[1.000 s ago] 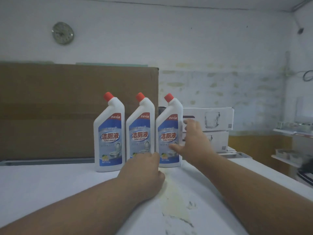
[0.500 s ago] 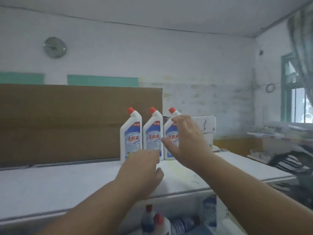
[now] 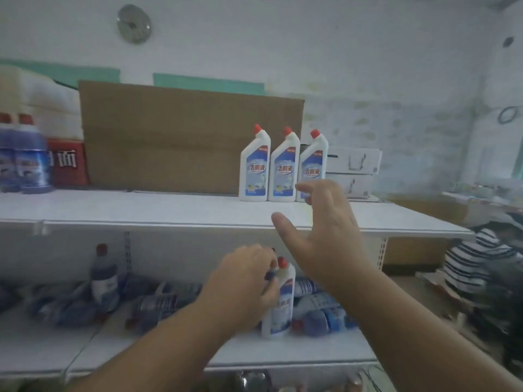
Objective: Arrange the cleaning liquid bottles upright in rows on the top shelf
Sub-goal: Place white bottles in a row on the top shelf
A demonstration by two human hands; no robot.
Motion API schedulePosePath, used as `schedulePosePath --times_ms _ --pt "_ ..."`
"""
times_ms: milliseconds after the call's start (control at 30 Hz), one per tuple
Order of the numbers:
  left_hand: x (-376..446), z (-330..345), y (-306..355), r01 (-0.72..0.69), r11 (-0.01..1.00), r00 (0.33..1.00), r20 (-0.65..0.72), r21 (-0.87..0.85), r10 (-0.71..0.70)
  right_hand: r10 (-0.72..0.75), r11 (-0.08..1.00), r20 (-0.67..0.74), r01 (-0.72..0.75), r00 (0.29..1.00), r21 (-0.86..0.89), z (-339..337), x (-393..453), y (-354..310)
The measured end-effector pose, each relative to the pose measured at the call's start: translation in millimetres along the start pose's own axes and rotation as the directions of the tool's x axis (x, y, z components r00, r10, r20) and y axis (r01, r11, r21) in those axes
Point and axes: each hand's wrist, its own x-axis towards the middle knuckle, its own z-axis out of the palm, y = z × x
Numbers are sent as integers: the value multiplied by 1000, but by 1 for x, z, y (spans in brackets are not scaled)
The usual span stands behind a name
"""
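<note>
Top shelf [image 3: 141, 210]: white, horizontal, spanning most of the view at mid-height. Lower shelf [image 3: 283, 352]: white, beneath it, stocked with a blurred heap of blue-and-white bottles [image 3: 158, 304] lying on their sides.

Cardboard sheet [image 3: 169, 142]: brown, upright at the back of the top shelf. White cartons [image 3: 353, 162]: stacked to its right, behind the shelf. Red box [image 3: 66, 162] and two dark blue bottles [image 3: 24, 159]: at the far left of the top shelf. Round clock [image 3: 133, 23]: on the wall above.

Row of three cleaning liquid bottles, upright on the top shelf in front of the cardboard, red caps, angled necks:
- left bottle [image 3: 254, 165], just beside the middle one;
- middle bottle [image 3: 283, 166];
- right bottle [image 3: 312, 162], lower part hidden by the right hand.

Fourth cleaning liquid bottle [image 3: 280, 301]: upright on the lower shelf, red cap, directly below the row.

Right hand [image 3: 322, 233]: raised in front of the top shelf edge, fingers spread and relaxed, thumb extended left, holding nothing.

Left hand [image 3: 243, 284]: lowered to the lower shelf, fingers curled around the neck and upper body of the fourth bottle.

Blue cap [image 3: 270, 275]: visible at the left fingertips; owner bottle not discernible.
</note>
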Motion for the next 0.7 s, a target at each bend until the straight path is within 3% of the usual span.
schedulePosePath --times_ms 167,300,533,700 --pt "-43 48 19 -35 999 999 24 40 34 22 999 62 -19 998 -40 -26 -63 20" --pt "-63 82 32 67 998 988 141 -7 -65 120 993 129 -116 984 -33 -42 -95 33" --pt "-49 125 2 269 945 959 138 -185 -246 230 973 232 -223 945 -57 -11 -104 58" --pt "-9 170 -39 386 874 920 46 -295 -390 337 941 271 -330 902 -72 33 -97 93"
